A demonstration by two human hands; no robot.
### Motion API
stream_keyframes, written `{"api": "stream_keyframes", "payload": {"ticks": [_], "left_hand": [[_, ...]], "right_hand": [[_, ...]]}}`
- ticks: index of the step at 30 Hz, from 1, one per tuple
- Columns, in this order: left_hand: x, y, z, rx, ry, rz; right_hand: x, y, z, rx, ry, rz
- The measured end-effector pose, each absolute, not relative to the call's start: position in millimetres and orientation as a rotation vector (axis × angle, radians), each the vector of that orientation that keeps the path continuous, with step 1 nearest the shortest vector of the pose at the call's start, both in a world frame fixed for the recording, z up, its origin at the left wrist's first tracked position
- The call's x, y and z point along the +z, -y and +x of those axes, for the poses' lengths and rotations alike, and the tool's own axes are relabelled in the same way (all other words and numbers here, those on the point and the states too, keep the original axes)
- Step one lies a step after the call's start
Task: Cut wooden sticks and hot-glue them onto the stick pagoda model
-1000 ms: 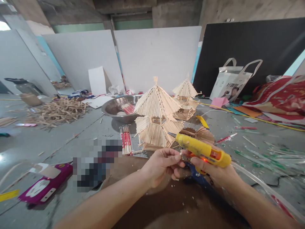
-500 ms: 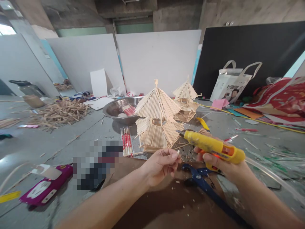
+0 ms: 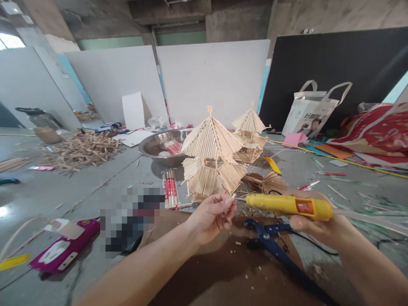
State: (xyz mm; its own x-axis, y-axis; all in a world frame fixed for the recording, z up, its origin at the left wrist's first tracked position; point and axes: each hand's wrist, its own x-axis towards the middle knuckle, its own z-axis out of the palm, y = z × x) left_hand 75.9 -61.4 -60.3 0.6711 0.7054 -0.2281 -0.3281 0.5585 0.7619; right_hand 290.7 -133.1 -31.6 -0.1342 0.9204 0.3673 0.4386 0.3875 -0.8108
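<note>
My left hand (image 3: 214, 216) pinches a short piece of wooden stick (image 3: 233, 196) between thumb and fingertips. A yellow hot glue gun (image 3: 280, 205) is gripped in my right hand (image 3: 315, 219), lying level with its nozzle pointing left, at or very close to the stick piece. A clear glue stick (image 3: 366, 216) runs out of the gun's back end. Just behind my left hand stands a tiered pavilion model (image 3: 210, 157) made of wooden sticks. Blue-handled cutters (image 3: 274, 244) lie below the gun on a brown sheet (image 3: 204, 272).
A second stick pavilion (image 3: 249, 131) stands behind the first, beside a steel basin (image 3: 153, 148). Packaged sticks (image 3: 170, 189) lie left of the model. A stick pile (image 3: 86, 148) and a purple power strip (image 3: 63, 246) are at left. A white bag (image 3: 307, 112) leans at right.
The glue gun has swung down to level, bringing its nozzle to the stick piece. My left hand has shifted slightly left and up. A folded brown fan shape now shows behind the gun.
</note>
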Motion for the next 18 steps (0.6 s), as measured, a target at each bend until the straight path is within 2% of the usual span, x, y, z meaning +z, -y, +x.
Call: {"api": "stream_keyframes", "payload": {"ticks": [18], "left_hand": [[-61.0,62.4,76.5,0.661,-0.55,0.742]], "right_hand": [[-33.8,134.5,290.1,0.66,1.815,-1.311]]}}
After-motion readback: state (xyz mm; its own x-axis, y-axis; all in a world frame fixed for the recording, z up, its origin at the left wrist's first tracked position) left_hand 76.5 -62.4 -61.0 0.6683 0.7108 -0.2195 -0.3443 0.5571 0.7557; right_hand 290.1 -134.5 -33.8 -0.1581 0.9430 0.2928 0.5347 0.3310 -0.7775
